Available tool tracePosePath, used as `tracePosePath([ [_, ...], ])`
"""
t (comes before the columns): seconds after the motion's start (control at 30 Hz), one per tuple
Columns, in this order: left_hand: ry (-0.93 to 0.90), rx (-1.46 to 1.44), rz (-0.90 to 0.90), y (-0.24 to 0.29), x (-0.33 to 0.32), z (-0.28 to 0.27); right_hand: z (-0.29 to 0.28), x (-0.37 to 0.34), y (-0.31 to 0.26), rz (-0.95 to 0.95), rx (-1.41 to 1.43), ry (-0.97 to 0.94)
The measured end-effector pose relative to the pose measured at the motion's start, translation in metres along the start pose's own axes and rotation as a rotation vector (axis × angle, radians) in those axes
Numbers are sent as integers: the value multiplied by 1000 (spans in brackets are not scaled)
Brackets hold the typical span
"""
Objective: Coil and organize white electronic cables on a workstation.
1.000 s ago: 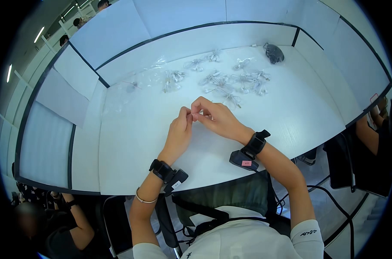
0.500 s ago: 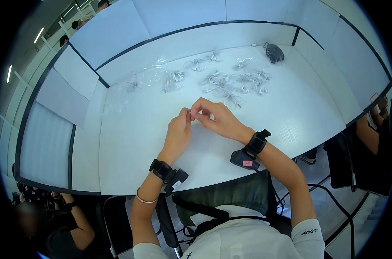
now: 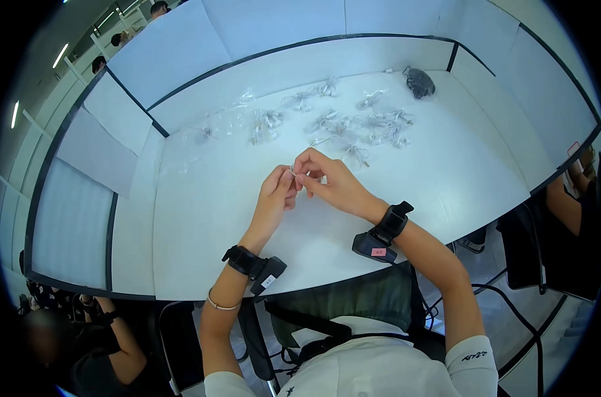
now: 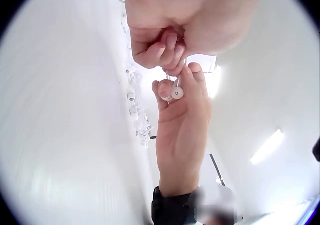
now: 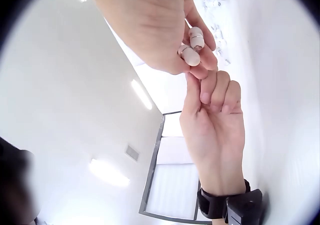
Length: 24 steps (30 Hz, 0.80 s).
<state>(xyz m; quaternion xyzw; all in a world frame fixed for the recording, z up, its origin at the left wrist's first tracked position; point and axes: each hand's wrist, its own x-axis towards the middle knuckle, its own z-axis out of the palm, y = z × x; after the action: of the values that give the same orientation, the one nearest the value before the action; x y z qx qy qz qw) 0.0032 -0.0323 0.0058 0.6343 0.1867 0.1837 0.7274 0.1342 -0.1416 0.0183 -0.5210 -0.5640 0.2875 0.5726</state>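
Both hands meet over the near middle of the table. My right hand [image 3: 340,185] holds a pair of white wired earphones; their two earbuds [image 5: 190,55] peek out from between its fingers in the right wrist view. In the left wrist view one earbud [image 4: 177,92] hangs by the right palm, a bit of white wire [image 4: 179,76] running up to the fingertips. My left hand [image 3: 271,198] pinches at that wire with thumb and forefinger, its other fingers curled in. Most of the wire is hidden behind fingers.
Several coiled white cables in clear bags [image 3: 380,122] lie farther back on the white table [image 3: 208,245]. Crumpled clear plastic bags [image 3: 201,132] are at the back left, a dark grey pouch [image 3: 419,83] at the back right. Low white partitions [image 3: 300,56] enclose the table's far sides.
My left hand has turned slightly, so its thumb and curled fingers show more. A small white bit now shows between the fingertips. My right hand has hardly moved.
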Motion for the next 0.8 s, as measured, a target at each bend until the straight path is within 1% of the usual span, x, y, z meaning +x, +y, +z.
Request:
tracePosePath([
  [0.1,-20,-39,-6,6,-1,-1,0,0,5,-43,-2,32],
  [0.17,-37,-56,6,6,0,-3,-2,-1,0,-28,-49,34],
  [0.2,-25,-64,5,7,0,-3,-2,-1,-2,-20,-72,36],
  [0.3,22,-94,-9,9,-1,1,-1,0,1,-89,-61,83],
  [0.4,52,-111,14,10,-1,6,1,0,2,-44,-109,112],
  [0.5,81,-78,53,8,-1,4,5,0,6,-116,-191,201],
  [0.6,105,12,132,7,-2,6,4,-3,0,-27,-266,196],
  [0.7,120,89,207,4,-2,7,4,-3,-4,-16,-306,191],
  [0.8,88,96,198,4,-4,5,5,-3,-4,-64,-308,196],
])
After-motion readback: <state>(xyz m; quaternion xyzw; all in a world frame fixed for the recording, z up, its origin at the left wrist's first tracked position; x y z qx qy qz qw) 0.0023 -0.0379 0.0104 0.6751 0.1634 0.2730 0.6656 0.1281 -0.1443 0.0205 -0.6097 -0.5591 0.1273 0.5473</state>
